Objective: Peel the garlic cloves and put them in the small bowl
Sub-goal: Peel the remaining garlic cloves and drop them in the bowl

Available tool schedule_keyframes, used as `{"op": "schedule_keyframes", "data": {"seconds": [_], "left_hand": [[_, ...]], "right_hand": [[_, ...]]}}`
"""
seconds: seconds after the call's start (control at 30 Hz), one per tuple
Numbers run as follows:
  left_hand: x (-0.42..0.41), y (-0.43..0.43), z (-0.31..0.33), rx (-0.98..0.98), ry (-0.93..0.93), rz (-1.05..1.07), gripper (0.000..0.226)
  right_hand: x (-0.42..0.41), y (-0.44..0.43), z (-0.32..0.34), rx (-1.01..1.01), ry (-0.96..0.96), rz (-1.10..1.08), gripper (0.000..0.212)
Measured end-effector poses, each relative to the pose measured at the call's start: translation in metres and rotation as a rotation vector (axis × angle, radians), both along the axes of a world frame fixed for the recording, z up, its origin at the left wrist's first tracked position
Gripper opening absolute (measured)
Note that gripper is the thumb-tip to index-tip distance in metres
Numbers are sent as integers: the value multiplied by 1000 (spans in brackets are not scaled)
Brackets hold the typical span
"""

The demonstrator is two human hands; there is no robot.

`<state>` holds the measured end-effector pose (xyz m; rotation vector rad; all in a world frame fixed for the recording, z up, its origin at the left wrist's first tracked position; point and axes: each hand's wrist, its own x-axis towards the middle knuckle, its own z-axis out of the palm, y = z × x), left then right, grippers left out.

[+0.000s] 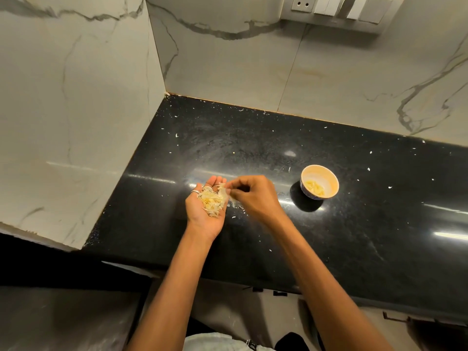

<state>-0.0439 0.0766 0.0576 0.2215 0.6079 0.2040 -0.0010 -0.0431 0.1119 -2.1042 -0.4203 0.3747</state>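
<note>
Garlic skins [212, 201] heap on left hand [201, 219]; right hand [253, 196] pinches one.

The pile of garlic skins [212, 200] covers the palm of the left hand [205, 216]; whether unpeeled cloves lie among them cannot be told. The curled fingertips of the right hand [250, 196] mostly hide the pale scrap [223, 189] they pinch, which may be skin or clove. The peeled cloves [314, 187] in the small bowl [331, 181] blur into one yellow mass. White specks [176, 135] on the desk [354, 224] are too small to identify. The top edge cuts off the switch panel [336, 11], and the bottom edge both forearms.
</note>
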Motion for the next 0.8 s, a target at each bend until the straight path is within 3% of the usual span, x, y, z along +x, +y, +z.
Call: {"op": "schedule_keyframes", "data": {"seconds": [0.13,0.53,0.6,0.73,0.8], "left_hand": [[-1,-5,-1,70,14,-78,46],[-3,-10,3,43,28,-69,44],[-2,-11,4,52,21,-65,45],[-1,-7,6,36,7,-57,44],[-1,-2,8,4,10,-20,44]], "right_hand": [[-10,22,10,-68,-210,97,18],[-6,23,18,-232,-267,140,44],[-4,23,19,-212,-320,125,39],[0,15,20,-193,-430,-47,7],[4,0,13,-226,-378,-113,13]]}}
